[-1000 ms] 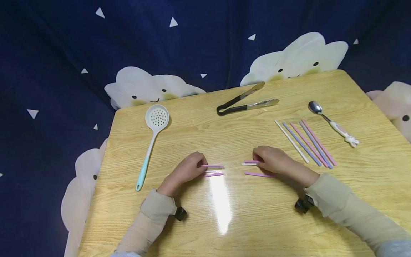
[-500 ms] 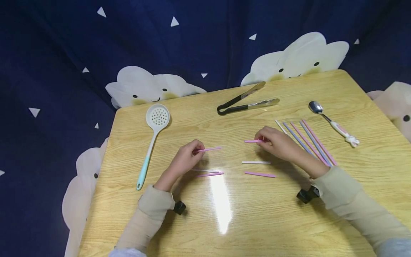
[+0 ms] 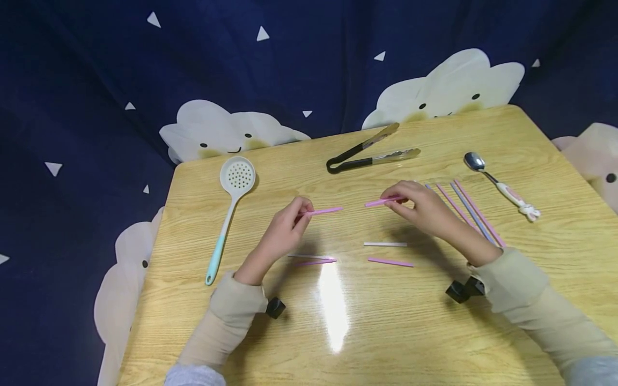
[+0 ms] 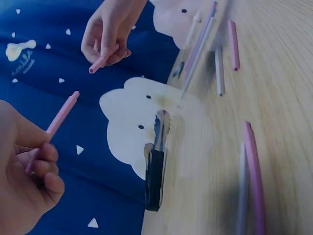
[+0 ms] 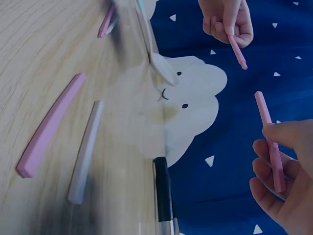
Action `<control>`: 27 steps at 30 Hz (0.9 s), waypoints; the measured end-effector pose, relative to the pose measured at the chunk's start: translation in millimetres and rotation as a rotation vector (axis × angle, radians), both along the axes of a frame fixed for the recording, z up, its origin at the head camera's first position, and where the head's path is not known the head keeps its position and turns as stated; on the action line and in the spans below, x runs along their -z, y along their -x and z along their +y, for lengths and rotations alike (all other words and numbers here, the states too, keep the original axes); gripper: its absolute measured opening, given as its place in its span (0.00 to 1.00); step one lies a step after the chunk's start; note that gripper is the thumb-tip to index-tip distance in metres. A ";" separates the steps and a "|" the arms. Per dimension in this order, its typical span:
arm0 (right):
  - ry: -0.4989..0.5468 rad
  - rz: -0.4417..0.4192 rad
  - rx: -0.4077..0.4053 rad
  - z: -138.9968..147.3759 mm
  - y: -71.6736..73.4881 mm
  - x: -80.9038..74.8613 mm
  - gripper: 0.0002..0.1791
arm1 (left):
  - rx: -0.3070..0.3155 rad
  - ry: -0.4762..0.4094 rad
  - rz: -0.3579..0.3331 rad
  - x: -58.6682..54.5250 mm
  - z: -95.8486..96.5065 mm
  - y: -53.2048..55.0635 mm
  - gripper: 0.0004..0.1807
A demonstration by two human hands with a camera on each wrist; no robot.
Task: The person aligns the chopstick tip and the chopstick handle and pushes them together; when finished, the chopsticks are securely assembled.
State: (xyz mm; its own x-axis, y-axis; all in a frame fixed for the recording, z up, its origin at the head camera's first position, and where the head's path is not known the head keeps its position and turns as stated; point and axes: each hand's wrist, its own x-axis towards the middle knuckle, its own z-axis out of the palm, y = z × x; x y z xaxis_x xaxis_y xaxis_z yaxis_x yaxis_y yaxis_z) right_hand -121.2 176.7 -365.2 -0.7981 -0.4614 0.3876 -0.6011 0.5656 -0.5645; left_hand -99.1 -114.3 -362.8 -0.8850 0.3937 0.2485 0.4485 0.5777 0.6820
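Two short pieces are parked on each side of the wooden table (image 3: 410, 332), probably so each set sits within easy reach of its own hand. On the left, a white piece (image 3: 304, 256) and a pink piece (image 3: 316, 262) are angled almost tip to tip (can't be told if they touch). On the right, a white bit (image 3: 385, 244) and a pink bit (image 3: 391, 262) are kept apart.

Just past those, a pink stick (image 3: 327, 210) is pinched between thumb and curled fingers by the left hand (image 3: 285, 228), and another pink length (image 3: 376, 203) is pinched the same way by the right hand (image 3: 422, 206). Both are held up off the wood, inner ends bare and pointed at each other with a gap between, presumably gripped further back so those ends aren't covered.

Longer sticks (image 3: 479, 212) are lined up beyond the right wrist, partly blocked by it. A spoon (image 3: 508, 192) and a white skimmer (image 3: 229, 215) are set off to the sides, and tongs (image 3: 357, 163) are laid spread at the back, seemingly just kept out of the way.
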 end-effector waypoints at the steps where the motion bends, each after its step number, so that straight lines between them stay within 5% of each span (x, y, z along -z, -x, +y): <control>1: 0.003 -0.001 0.001 -0.3 -0.7 -1.3 0.07 | 0.003 -0.010 0.012 -1.4 1.0 -0.2 0.04; 9: 0.065 0.024 -0.027 -3.5 -3.9 -10.2 0.09 | 0.027 -0.088 0.145 -7.4 9.5 -1.2 0.08; 27: 0.135 0.059 -0.062 -11.4 -8.2 -18.3 0.11 | 0.035 -0.145 0.186 -10.4 21.2 -1.1 0.06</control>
State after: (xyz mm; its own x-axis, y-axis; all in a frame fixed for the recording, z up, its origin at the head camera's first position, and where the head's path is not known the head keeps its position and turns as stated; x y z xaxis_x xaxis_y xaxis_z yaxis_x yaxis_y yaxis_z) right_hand -113.0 165.3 -346.9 -0.7441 -0.4494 0.4944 -0.6665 0.4480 -0.5959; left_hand -98.0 -93.1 -352.4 -0.8052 0.3714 0.4622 0.5921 0.4617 0.6605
